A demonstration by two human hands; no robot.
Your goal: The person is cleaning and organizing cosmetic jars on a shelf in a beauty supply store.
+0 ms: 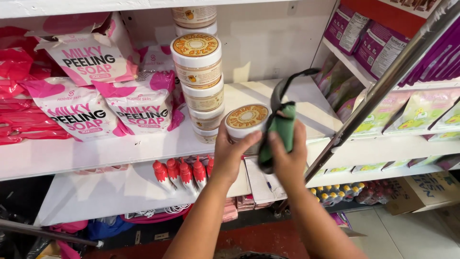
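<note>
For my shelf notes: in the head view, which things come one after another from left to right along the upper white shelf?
Red shiny packets → pink and white soap packs → stack of round cream jars → jar in the left hand → green cloth in the right hand → slanted metal pole → pale green packets.

Bright, even light falls from above and the front, washing the white shelf (143, 144) almost to glare along its front edge and near its right end. Soft shadows lie behind the stacked jars (199, 91) and darken the floor below. The picture is mostly sharp; lines bow slightly toward the corners, and the metal pole (383, 81) looks soft.
</note>
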